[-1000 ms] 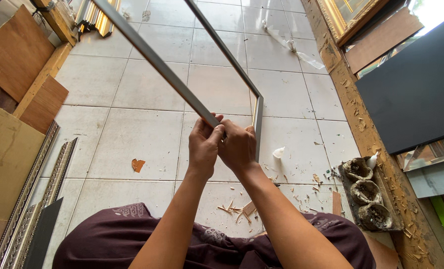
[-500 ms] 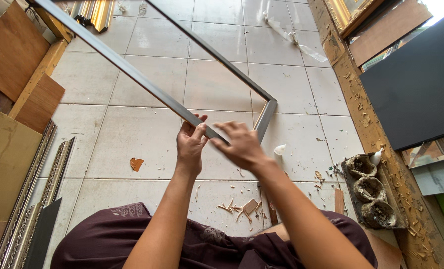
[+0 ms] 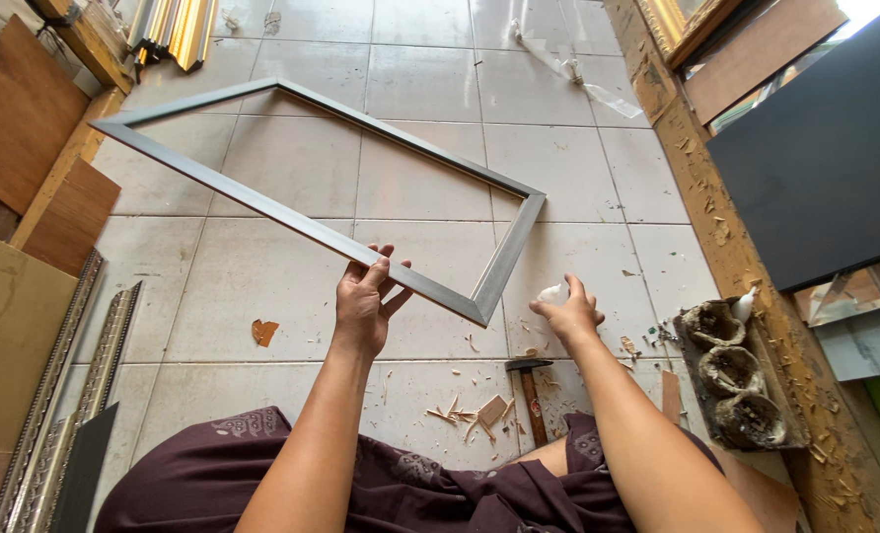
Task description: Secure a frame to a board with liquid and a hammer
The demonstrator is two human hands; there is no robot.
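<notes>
- One grey frame (image 3: 302,222), above the floor, its long axis running from far left to its near-right corner.
- Our left hand (image 3: 364,301) has its fingers gripping the frame's near rail.
- Just right of that corner, our right hand (image 3: 568,314) has its fingers closed on one white bottle (image 3: 552,293).

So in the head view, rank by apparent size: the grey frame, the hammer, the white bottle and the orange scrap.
1. Grey frame, by far.
2. Hammer.
3. White bottle and orange scrap look alike; the right hand partly hides the bottle.

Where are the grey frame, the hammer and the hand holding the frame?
grey frame (image 3: 262,205), head view, its long near rail.
hammer (image 3: 530,393), head view, its wooden handle.
left hand (image 3: 364,301), head view, its back.
</notes>
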